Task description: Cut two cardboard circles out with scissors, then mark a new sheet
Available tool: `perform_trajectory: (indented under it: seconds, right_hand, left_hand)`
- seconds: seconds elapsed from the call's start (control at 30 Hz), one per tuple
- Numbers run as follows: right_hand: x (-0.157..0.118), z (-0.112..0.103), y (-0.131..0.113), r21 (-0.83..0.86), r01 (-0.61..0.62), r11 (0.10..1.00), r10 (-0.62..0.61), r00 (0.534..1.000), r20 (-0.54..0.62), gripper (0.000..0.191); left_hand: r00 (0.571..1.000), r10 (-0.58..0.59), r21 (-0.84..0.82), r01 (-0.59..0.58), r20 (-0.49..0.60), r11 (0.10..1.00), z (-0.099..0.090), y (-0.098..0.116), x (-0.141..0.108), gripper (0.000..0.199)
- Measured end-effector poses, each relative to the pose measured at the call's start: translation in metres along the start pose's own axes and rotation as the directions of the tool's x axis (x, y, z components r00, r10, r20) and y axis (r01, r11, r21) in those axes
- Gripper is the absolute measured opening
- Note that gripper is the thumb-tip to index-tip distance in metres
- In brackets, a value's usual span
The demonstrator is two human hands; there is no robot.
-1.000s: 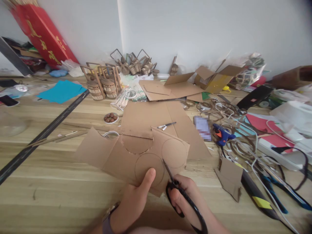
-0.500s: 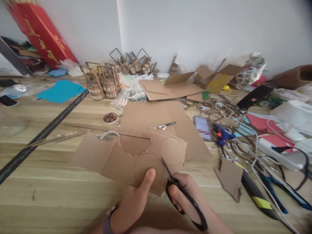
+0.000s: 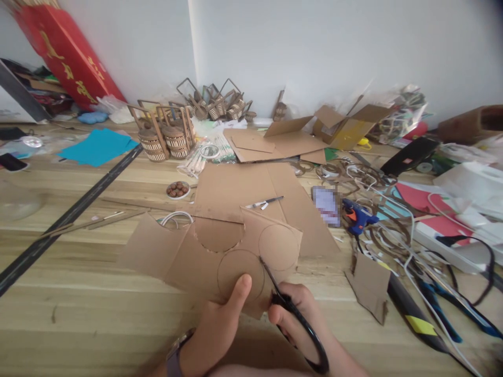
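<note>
My left hand (image 3: 222,322) grips a piece of cardboard (image 3: 192,267), its thumb on top and its other fingers hidden below. Two circles are drawn on the piece, and a rounded notch is cut from its far edge. In my right hand (image 3: 302,314) is a pair of black-handled scissors (image 3: 314,340), fingers wrapped through the loops. The blade lies over the cardboard at the right side of the nearer circle, pointing toward the gap between the circles. The lower blade is hidden under the cardboard.
A larger cardboard sheet (image 3: 236,183) lies beyond, with a pen-like tool (image 3: 264,202) on it. To the right are a blue glue gun (image 3: 357,215), pliers (image 3: 440,301) and a cardboard scrap (image 3: 369,285). A bowl of brown balls (image 3: 178,190) and small woven baskets (image 3: 167,136) stand farther back.
The scissor handles have swung slightly down and left, and the loops look closer together. The cardboard has shifted slightly right and toward me along with my left hand.
</note>
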State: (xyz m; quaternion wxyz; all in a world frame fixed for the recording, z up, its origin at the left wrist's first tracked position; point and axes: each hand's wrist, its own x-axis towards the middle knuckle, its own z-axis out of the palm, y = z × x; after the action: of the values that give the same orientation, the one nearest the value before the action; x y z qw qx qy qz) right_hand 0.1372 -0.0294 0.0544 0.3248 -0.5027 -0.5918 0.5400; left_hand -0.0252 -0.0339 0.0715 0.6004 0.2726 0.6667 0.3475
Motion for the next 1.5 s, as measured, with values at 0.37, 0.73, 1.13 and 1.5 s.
perform_trajectory:
  seconds: [0.37,0.73,1.13,1.5]
  right_hand:
    - [-0.002,0.007,0.011,0.054,-0.053,0.997,0.054,0.998,-0.018,0.069]
    - [-0.005,0.003,0.006,0.032,0.065,0.997,-0.069,0.984,0.165,0.075]
    - [-0.014,-0.071,-0.017,-0.646,0.286,0.708,-0.557,0.788,-0.262,0.027]
    - [0.016,-0.053,-0.033,-0.496,0.301,0.814,-0.365,0.93,-0.035,0.007]
  left_hand:
    - [0.998,0.052,-0.021,-0.053,-0.041,0.998,0.001,-0.001,0.001,0.037]
    - [0.931,0.286,0.11,-0.268,-0.227,0.957,-0.011,0.001,0.01,0.043]
    - [0.924,0.341,0.1,-0.361,0.175,0.927,-0.062,0.056,0.022,0.057]
    - [0.802,0.265,0.07,-0.355,0.535,0.932,-0.039,0.083,0.051,0.032]
